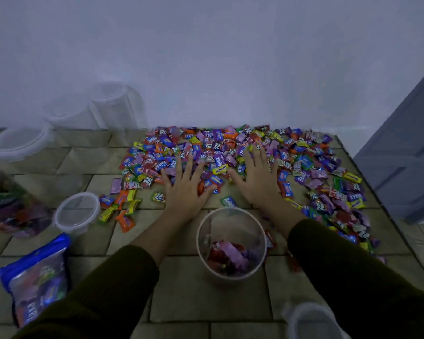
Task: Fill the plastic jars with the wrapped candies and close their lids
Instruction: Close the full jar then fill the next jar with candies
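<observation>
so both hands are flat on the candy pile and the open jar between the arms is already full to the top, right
Not quite. The head view shows the left hand and right hand flat on the candy pile, but the open jar between the arms is far from full: only a few candies lie at its bottom.

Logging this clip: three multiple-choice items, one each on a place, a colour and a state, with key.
1. Where does the open jar stand? A. between the forearms B. against the wall C. on a shelf
2. What colour edges the candy bag? A. red B. blue C. green
3. How do the left hand and right hand lie? A. in fists B. flat on candies C. gripping a lid
1 A, an arm passes each side; 2 B, blue border; 3 B, both lie spread, holding nothing.
</observation>
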